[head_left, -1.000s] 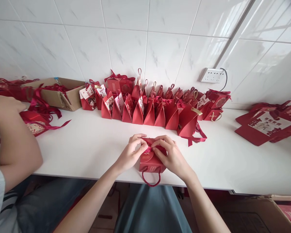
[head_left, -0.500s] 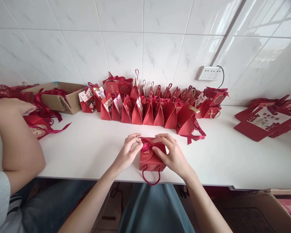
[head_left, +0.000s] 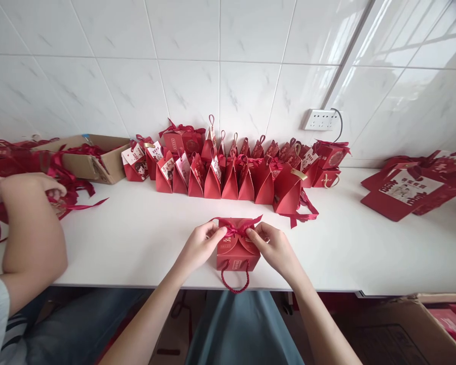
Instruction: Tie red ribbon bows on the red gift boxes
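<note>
A small red gift box (head_left: 233, 259) with pale printing stands near the front edge of the white table. Its twisted dark-red cord handle (head_left: 235, 290) hangs over the side facing me. Across the box top, a shiny crimson ribbon (head_left: 237, 229) is tied in a bow with its ends spread to both sides. My left hand (head_left: 201, 246) pinches the left loop of the bow between thumb and fingers. On the other side, my right hand (head_left: 271, 246) pinches the right loop. Both hands touch the ribbon just above the box.
Rows of red gift boxes (head_left: 213, 182) line the tiled wall. A cardboard box of ribbons (head_left: 117, 163) and a co-worker's arm (head_left: 34, 233) are at left. Flat red bags (head_left: 406, 192) lie at right, above an open carton (head_left: 387, 324). A power strip (head_left: 321, 119) hangs on the wall.
My hands have closed on the two bow loops, and the ribbon now shows spread out wider. The co-worker's hand at left has shifted slightly right.
</note>
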Demonstrator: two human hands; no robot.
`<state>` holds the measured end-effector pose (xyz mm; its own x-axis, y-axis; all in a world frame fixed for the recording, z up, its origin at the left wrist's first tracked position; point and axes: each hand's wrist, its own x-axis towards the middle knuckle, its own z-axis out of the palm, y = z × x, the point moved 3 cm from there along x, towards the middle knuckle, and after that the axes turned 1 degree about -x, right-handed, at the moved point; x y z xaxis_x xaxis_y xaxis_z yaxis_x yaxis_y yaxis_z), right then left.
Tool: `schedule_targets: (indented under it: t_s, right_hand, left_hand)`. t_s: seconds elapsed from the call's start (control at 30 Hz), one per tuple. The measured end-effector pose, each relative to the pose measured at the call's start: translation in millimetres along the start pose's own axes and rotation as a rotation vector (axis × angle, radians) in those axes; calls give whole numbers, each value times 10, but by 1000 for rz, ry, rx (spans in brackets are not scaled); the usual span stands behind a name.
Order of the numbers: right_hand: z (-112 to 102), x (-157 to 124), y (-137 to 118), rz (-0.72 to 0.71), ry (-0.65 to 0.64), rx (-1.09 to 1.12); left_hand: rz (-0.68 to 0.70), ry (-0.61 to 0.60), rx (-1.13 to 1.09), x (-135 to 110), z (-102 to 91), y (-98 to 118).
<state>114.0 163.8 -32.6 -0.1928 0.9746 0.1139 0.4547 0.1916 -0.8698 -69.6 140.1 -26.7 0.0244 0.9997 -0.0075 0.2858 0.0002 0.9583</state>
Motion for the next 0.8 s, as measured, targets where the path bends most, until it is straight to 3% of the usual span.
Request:
schedule_targets:
  t_s: [0.23, 0.43, 0.63, 0.8]
  right_hand:
    - [68, 55, 63, 107, -167, 464]
    - [114, 54, 164, 124, -203, 656]
    - [118, 59, 204, 125, -218, 698]
    - [22, 25, 131, 5, -158, 425]
  left_hand:
    - [-152, -128, -331, 40, -16, -64]
    - [-132, -142, -373, 38, -2, -103]
    - [-106, -123, -355, 36, 26, -124]
    - [-20, -77, -214, 35, 6, -109]
